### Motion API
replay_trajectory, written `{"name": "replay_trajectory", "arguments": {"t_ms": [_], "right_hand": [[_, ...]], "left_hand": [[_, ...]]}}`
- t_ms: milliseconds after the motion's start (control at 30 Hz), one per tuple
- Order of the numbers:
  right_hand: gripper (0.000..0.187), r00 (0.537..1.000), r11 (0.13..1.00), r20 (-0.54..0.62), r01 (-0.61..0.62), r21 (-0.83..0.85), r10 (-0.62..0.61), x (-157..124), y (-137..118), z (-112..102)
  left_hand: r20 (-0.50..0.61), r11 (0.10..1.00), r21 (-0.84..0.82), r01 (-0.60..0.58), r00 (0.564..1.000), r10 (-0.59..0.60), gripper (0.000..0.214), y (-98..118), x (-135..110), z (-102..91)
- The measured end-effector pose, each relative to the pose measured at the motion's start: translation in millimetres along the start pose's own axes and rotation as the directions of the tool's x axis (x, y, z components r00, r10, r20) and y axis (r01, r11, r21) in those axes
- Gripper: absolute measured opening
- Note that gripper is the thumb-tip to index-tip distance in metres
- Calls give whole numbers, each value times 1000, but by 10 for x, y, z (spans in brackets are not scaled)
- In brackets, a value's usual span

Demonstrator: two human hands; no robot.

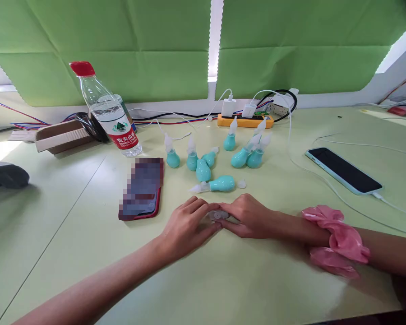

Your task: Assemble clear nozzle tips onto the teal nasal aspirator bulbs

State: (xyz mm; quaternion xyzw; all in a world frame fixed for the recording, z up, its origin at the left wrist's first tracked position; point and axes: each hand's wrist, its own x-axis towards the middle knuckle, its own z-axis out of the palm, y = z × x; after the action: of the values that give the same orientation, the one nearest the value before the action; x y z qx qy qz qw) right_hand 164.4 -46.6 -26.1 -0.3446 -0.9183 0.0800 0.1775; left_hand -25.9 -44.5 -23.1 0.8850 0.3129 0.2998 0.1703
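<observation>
My left hand (189, 224) and my right hand (248, 215) rest on the pale green table (88, 253), fingertips meeting around a small clear plastic piece (218, 215). Both hands are closed on it. Just beyond them a teal bulb with a clear nozzle (219, 184) lies on its side, with a small clear cap (241, 183) beside it. Farther back stand and lie several more teal bulbs (203, 169), some in a second group (246, 155). A pink scrunchie (334, 246) sits on my right wrist.
A red-cased phone (142, 189) lies left of my hands. A light blue phone (343, 170) on a white cable lies at the right. A water bottle (108, 113), a cardboard box (62, 135) and an orange power strip (245, 119) with chargers stand along the back.
</observation>
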Motion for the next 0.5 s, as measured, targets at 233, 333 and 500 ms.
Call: {"name": "replay_trajectory", "arguments": {"t_ms": [233, 333, 500], "right_hand": [[26, 940, 581, 50, -249, 775, 337, -4, 77, -41], [24, 906, 245, 170, -279, 929, 387, 13, 77, -49], [17, 862, 178, 118, -232, 956, 493, 17, 46, 23]], "left_hand": [[-5, 997, 0, 82, 997, -82, 15, -49, 20, 21], [-7, 996, 4, 86, 996, -86, 16, -51, 24, 11], [9, 996, -2, 89, 996, -89, 16, -64, 22, 2]]}}
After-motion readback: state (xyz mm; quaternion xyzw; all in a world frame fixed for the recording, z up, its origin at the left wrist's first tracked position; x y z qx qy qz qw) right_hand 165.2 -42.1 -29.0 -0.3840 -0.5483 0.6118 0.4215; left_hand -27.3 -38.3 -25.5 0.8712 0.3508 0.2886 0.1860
